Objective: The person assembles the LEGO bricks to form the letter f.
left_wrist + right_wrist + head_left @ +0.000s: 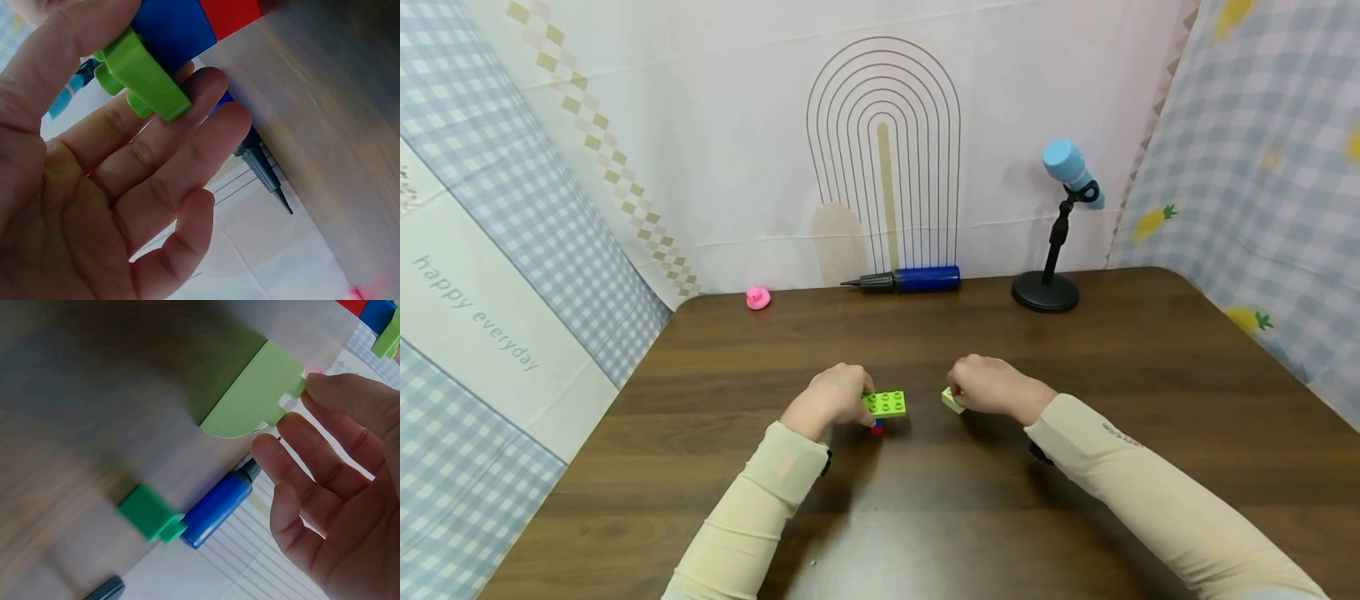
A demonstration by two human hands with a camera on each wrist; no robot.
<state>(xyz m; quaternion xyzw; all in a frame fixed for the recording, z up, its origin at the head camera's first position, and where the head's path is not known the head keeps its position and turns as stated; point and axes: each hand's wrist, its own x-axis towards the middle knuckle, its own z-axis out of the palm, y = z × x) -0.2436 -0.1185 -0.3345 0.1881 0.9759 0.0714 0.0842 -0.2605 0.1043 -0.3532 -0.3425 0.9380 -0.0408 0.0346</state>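
My left hand point(841, 395) pinches a small stack of toy building bricks between thumb and fingers. A bright green brick point(889, 404) with studs forms its top. Beneath it come a blue brick point(175, 31) and, at the bottom, a red brick point(231, 15). To the right, my right hand point(992, 386) pinches a pale green brick point(952, 401) by its studs. One side of this brick is rounded, and its flat underside is right at the tabletop. A darker green brick point(149, 512) stands beyond the right hand, hidden in the head view.
Along the back edge of the brown table point(715, 500) are a pink toy duck point(758, 298), a blue and black hand pump point(917, 280) and a light blue microphone point(1066, 162) on a black stand point(1047, 292). Patterned cloth hangs behind and on both sides.
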